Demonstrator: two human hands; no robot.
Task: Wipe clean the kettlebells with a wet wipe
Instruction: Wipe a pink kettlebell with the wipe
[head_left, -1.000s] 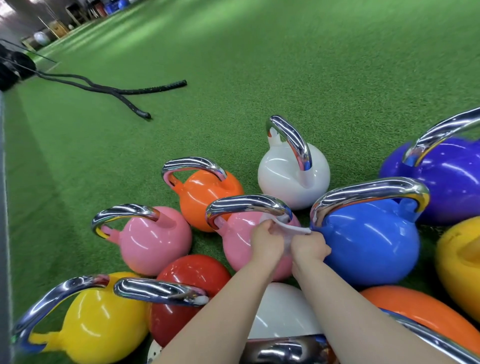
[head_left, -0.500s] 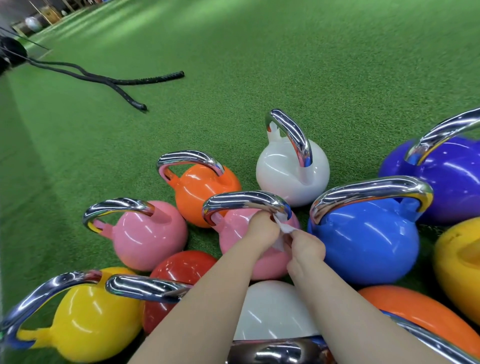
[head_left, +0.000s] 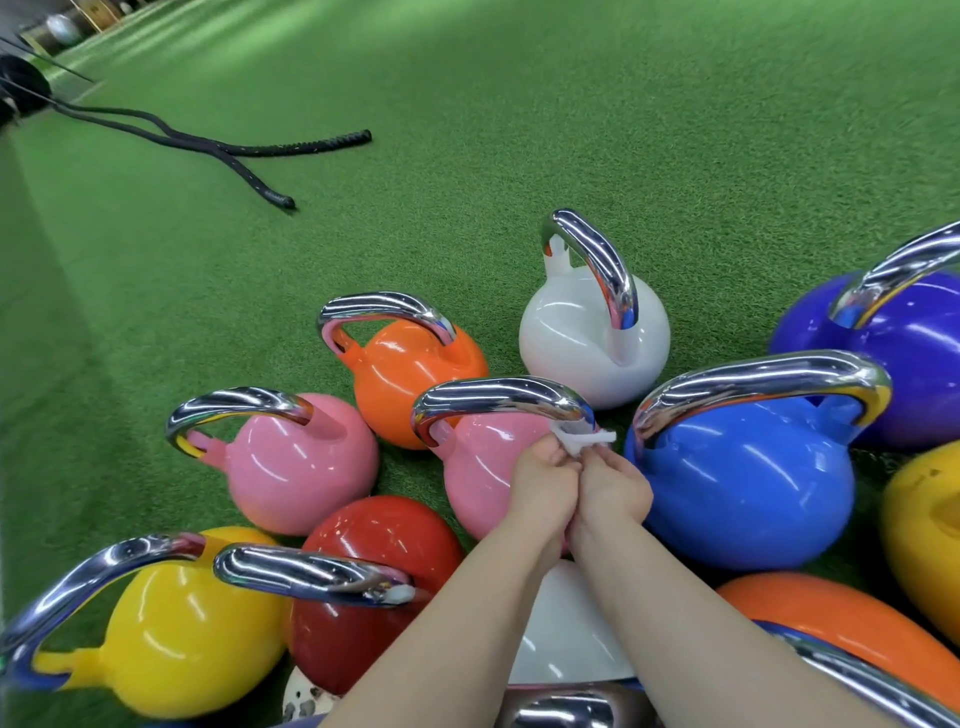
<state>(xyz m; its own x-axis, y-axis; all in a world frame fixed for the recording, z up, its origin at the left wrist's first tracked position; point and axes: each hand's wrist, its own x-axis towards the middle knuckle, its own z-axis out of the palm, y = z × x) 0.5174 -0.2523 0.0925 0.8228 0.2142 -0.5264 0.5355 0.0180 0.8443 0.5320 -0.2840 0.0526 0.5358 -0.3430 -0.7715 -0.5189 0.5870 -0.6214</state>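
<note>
Against the pink kettlebell (head_left: 480, 467) handle's right end: white wipe (head_left: 584, 440), pinched between left hand (head_left: 543, 480) and right hand (head_left: 615, 486), fingers curled.

Kettlebells (head_left: 592, 332) cluster on the turf (head_left: 519, 104) (ropes (head_left: 218, 140) lie far left behind them).

We see a brightly and evenly lit scene, with pale bands of light across the far turf (head_left: 519, 78). Hard white glare streaks the chrome handles (head_left: 498, 397) and the glossy kettlebells (head_left: 748, 483). Shadows between them are soft and short. Wide-angle distortion bends and stretches shapes at the frame's edges, and the top left corner looks blurred.
</note>
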